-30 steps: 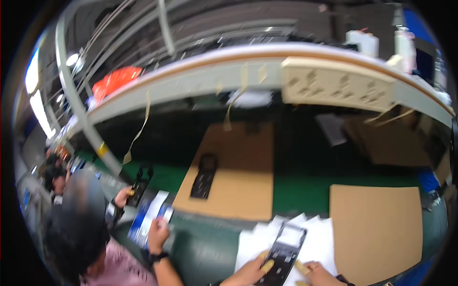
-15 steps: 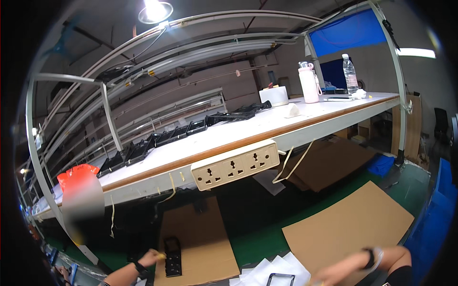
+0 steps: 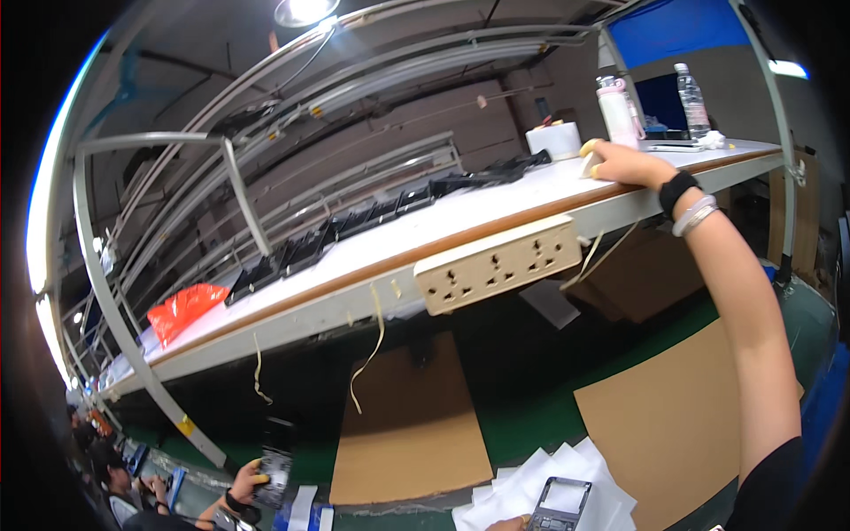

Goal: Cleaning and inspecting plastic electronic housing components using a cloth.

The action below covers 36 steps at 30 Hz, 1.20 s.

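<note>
My right hand (image 3: 620, 164) reaches up onto the white workbench from the lower right, a black band and pale bracelets on its wrist. Yellow covers sit on its fingertips, which close around a small white block (image 3: 587, 165) on the bench top. At the bottom edge, only the fingers of my left hand (image 3: 508, 524) show, gripping the left side of a dark rectangular device housing (image 3: 563, 506) with a large opening. Beneath the housing lie several overlapping white sheets (image 3: 611, 478).
A co-worker's hand (image 3: 246, 482) at lower left holds a dark device part (image 3: 275, 465). A power strip (image 3: 498, 264) hangs along the bench edge. Black trays (image 3: 381, 212), an orange bag (image 3: 188, 310), and bottles (image 3: 617, 113) stand on the bench. Cardboard (image 3: 412, 442) lies below.
My right hand has risen from the bottom onto the bench, around the white block. More of the housing shows, with my left fingers on it. The co-worker's hand has lifted the dark part off the cardboard.
</note>
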Each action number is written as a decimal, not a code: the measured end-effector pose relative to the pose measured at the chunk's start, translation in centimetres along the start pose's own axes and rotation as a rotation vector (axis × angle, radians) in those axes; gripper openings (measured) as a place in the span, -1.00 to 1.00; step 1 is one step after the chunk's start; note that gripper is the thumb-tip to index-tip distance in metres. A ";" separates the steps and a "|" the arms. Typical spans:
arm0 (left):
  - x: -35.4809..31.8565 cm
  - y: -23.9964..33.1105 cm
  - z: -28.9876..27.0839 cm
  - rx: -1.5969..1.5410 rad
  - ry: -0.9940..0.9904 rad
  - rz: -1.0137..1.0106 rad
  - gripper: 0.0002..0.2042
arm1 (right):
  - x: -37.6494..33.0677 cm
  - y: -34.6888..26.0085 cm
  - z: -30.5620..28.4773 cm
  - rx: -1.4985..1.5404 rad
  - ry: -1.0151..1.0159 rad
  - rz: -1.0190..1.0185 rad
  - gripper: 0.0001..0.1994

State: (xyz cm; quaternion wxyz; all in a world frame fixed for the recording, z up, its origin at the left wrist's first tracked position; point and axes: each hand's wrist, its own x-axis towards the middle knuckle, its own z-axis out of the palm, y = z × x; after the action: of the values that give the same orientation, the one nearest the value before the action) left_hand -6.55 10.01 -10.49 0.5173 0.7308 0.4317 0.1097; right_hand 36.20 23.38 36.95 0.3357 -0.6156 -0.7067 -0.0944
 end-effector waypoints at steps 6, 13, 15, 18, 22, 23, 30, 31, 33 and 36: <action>-3.1 11.2 -3.3 0.368 -0.233 0.041 -0.47 | -2.3 2.3 -0.5 0.572 0.513 -0.166 -0.71; -3.5 10.3 -4.0 0.264 -0.127 0.060 -0.44 | -23.8 -13.0 13.4 0.338 -0.462 -0.541 -0.66; -3.1 11.3 -3.7 0.248 -0.154 0.105 -0.43 | -27.3 -13.5 16.5 0.195 -0.735 -0.477 -0.62; -3.3 10.9 -3.0 0.281 -0.150 0.089 -0.46 | -28.9 -11.6 21.2 0.246 -0.866 -0.480 -0.61; -3.3 10.8 -2.8 0.267 -0.145 0.094 -0.54 | -29.5 -11.6 21.5 0.409 -1.138 -0.326 -0.60; -3.4 11.1 -3.0 0.261 -0.139 0.100 -0.58 | -29.4 -11.7 21.5 0.416 -1.222 -0.257 -0.60; -3.3 11.7 -3.4 0.274 -0.146 0.065 -0.64 | -31.4 -11.1 22.4 0.291 -1.011 -0.673 -0.65; -3.3 11.4 -3.1 0.262 -0.152 0.064 -0.64 | -31.5 -11.4 22.2 0.229 -0.988 -0.686 -0.66; -3.3 10.6 -2.4 0.300 -0.095 0.123 -0.57 | -31.3 -11.7 22.8 0.175 -0.971 -0.699 -0.66; -3.3 10.6 -2.5 0.314 -0.096 0.087 -0.59 | -30.3 -12.0 24.4 0.216 -0.871 -0.704 -0.69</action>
State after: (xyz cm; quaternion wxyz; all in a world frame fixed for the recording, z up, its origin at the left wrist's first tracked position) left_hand -4.56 8.17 0.58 0.4114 0.8250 0.3864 0.0280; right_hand 16.73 9.60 4.00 0.0227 -0.2875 -0.9480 0.1348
